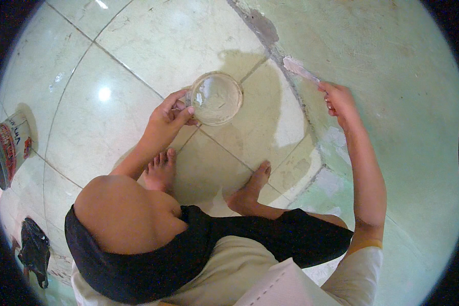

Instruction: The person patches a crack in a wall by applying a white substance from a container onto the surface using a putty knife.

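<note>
The flat knife [302, 70] is at the bottom edge of the green wall [392, 66], where the wall meets the tile floor [132, 46]. Its blade looks like it touches the wall there. The right hand [337, 99] has its fingers curled round the handle. The left hand [171, 115] pinches one side of a clear round cup [217, 99] between thumb and fingers. The cup is over the tiles, near the wall's bottom edge. Pale goo is smeared inside it.

The cup could slip and make a mess, I think, because only one side is held. The knife could skid and scratch the wall if it is pushed too hard on the rough, chipped edge. Goo could drop off the blade if too much is on it.

By the floor's left side, a bucket [20, 140] has dark and red letters on it. I see no writing on the cup or knife.
</note>
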Motion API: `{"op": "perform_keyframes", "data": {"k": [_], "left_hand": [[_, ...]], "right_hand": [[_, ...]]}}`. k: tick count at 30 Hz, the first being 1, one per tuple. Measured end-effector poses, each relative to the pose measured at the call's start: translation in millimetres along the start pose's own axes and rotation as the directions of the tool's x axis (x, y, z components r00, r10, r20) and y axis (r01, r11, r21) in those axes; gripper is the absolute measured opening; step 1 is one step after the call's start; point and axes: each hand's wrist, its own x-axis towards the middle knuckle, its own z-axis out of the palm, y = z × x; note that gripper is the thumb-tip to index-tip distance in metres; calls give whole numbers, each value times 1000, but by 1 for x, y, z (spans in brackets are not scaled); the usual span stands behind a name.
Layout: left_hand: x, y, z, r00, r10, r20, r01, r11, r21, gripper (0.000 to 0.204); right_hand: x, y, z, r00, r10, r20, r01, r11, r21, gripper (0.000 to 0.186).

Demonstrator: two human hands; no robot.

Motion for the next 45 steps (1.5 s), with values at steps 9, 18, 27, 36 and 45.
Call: {"op": "perform_keyframes", "data": {"k": [9, 18, 27, 36, 45], "left_hand": [[1, 1, -2, 1000, 27, 4, -27, 997, 78, 43], [-3, 6, 0, 1000, -25, -4, 25, 999, 36, 42], [2, 7, 2, 1000, 3, 14, -5, 996, 93, 43], [-6, 3, -2, 999, -22, -39, 24, 998, 51, 43], [1, -1, 2, 1000, 7, 1, -7, 1000, 28, 44]], "right_hand": [[-4, -10, 4, 997, -54, 62, 60, 994, -95, 27], [-24, -16, -20, 999, -20, 28, 21, 1000, -20, 29], [11, -7, 7, 996, -53, 78, 57, 997, -58, 30], [-24, -24, -13, 998, -48, 30, 49, 997, -53, 30], [5, -29, 11, 991, -133, -14, 126, 964, -234, 33]]}}
